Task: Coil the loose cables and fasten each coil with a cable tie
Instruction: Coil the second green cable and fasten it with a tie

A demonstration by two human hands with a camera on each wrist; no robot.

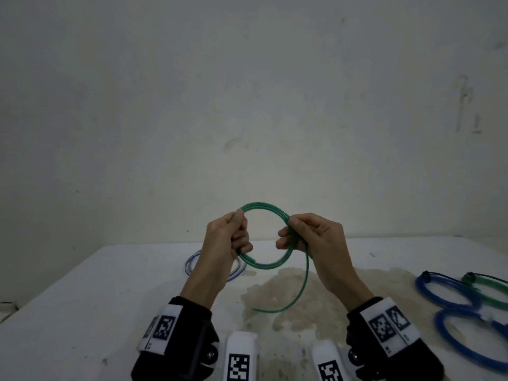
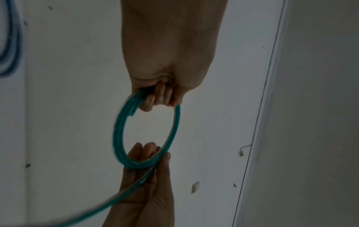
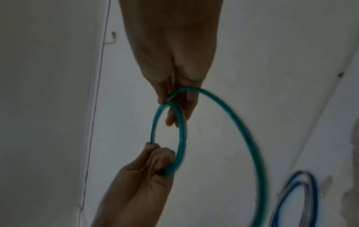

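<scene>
A green cable (image 1: 264, 209) is wound into a round coil and held up above the white table (image 1: 82, 298). My left hand (image 1: 233, 237) grips the coil's left side with curled fingers (image 2: 157, 98). My right hand (image 1: 297, 235) pinches the coil's right side between thumb and fingers. The cable's loose tail (image 1: 303, 287) hangs from the right hand and curves down to the left, its end just above the table. In the right wrist view the tail (image 3: 242, 122) sweeps wide around the small green coil (image 3: 180, 138). No loose cable tie shows.
A pale blue-and-white cable coil (image 1: 192, 264) lies on the table behind my left wrist. At the right edge lie two blue coils (image 1: 445, 295) and a green coil (image 1: 492, 290), with dark ties on two of them. A brownish stain (image 1: 288, 298) marks the table's middle.
</scene>
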